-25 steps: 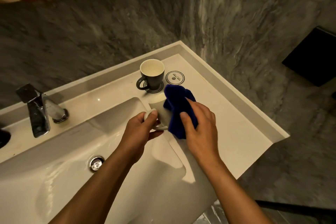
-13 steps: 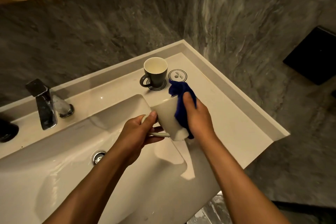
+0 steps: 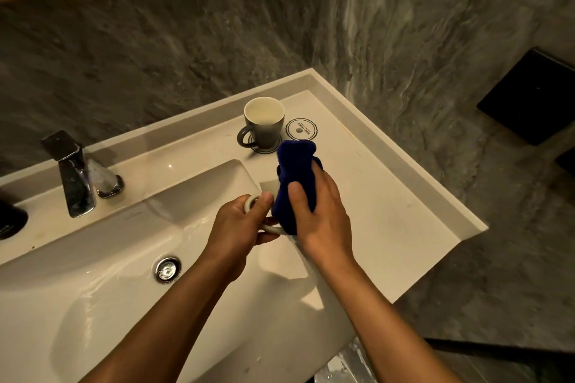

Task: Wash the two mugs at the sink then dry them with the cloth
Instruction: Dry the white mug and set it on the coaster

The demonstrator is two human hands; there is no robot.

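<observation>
Both forearms reaching forward, left hand curled closed with thumb on top, right hand cupped, fingers wrapped

Coaster: round white disc with a scalloped ring, a small dark emblem and a line of print, too small to read.
Grey mug: no lettering visible.
Other surfaces: no readable text.

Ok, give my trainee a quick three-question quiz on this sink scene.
1. True or false: the grey mug stands on a coaster.
2. Which hand presses the blue cloth against the white mug: A left hand, B right hand?
3. Fill in: the left hand grips the white mug by its ____.

Key: 1 true; 2 B; 3 handle.
</observation>
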